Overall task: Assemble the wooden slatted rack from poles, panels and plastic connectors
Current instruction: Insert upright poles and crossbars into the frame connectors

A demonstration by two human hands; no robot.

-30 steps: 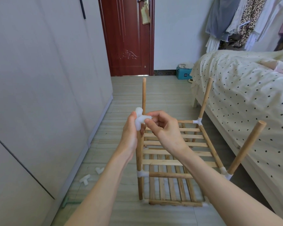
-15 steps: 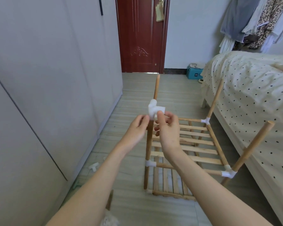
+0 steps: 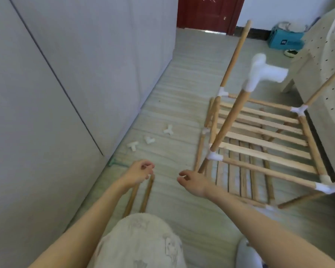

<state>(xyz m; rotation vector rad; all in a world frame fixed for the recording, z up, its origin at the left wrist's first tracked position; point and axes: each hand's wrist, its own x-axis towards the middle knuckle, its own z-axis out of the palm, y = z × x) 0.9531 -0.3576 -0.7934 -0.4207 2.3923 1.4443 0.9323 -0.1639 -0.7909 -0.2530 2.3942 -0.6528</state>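
Both hands have left the white connector capping the near pole; left hand and right hand hover loosely curled, empty, above floor poles.

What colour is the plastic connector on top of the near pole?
White, clearest in the head view: the connector caps the tan wooden pole.

The left hand hovers with curled fingers over 2 loose poles on the floor. The right hand hangs loosely curled, holding nothing. A white connector caps the rack's near pole; 3 connectors lie by the wall.
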